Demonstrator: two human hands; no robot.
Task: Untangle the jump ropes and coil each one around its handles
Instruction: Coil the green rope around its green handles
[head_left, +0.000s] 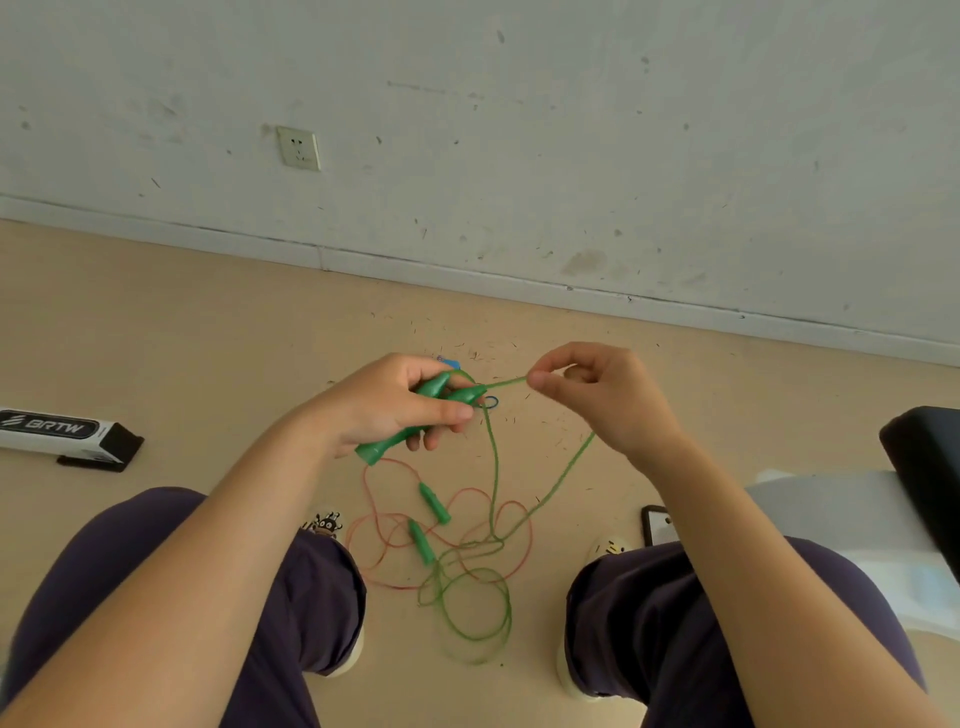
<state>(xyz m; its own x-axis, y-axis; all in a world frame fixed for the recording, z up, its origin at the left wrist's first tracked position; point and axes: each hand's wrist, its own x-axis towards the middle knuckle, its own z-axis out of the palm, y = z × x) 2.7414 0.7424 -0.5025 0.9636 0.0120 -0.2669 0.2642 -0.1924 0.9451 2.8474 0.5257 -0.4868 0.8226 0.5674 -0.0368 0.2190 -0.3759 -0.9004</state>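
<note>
The left hand (395, 410) is grasping two green plastic rope handles (415, 415), while the right hand (597, 395) is pinching the thin green cord (496, 467) just beside them.

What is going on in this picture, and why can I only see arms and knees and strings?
The camera sits on a person's head and looks down, so you see only their arms, knees and the floor. No machine here, just two bare hands. The left hand grips two green handles of a jump rope together. The right hand pinches the green rope where it comes out of a handle. The rest of that rope hangs down to a loose pile on the floor. There it lies mixed up with an orange rope, which has two green handles of its own. A black and white box lies on the floor to the left. A wall with a socket is behind.
</note>
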